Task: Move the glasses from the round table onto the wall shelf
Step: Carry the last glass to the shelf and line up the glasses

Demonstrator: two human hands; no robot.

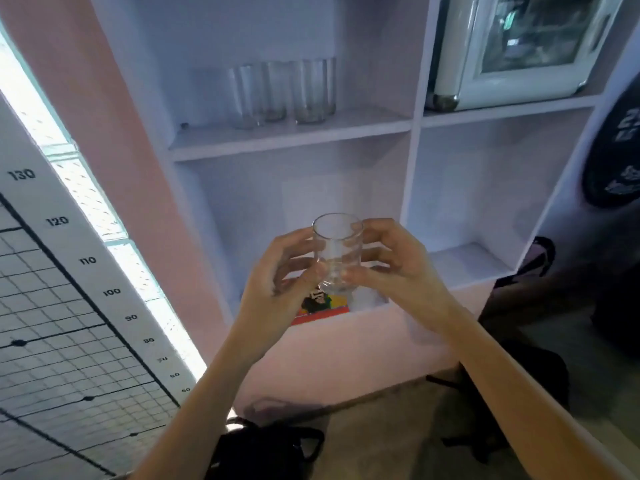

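Note:
A clear drinking glass (336, 251) is upright in mid-air in front of the white wall shelf (291, 135). My left hand (280, 275) grips its left side with the thumb near the base. My right hand (388, 263) holds its right side, fingers curled around the wall. Several taller clear glasses (284, 93) stand in a group on the upper left shelf board, above and behind the held glass. The round table is out of view.
A white mini fridge (519, 50) fills the upper right compartment. A colourful box (320, 306) lies in the lower left compartment. Dark bags (263, 448) sit on the floor. A height chart (69, 306) and a lit glass-block strip run down the left wall.

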